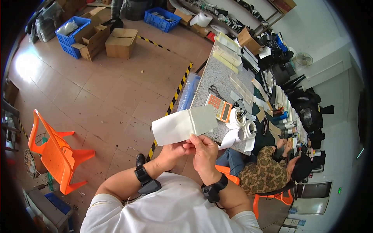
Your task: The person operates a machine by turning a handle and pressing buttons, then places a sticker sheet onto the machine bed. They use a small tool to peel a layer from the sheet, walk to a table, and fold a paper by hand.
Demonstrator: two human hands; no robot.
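A white sheet with a greyish-green section at its right end is held up before my chest. I cannot tell whether it is one folded piece or two joined pieces. My right hand pinches its lower edge near the join, thumb on top. My left hand is closed at the same edge, with its fingers partly hidden beneath the sheet. Beyond the sheet's right end, an orange and white calculator and white paper rolls rest on the speckled table.
Scissors and stacked sheets lie farther along the table. A co-worker in a camouflage top sits at its right side. An orange chair stands on the left; cardboard boxes and blue crates are on the floor beyond.
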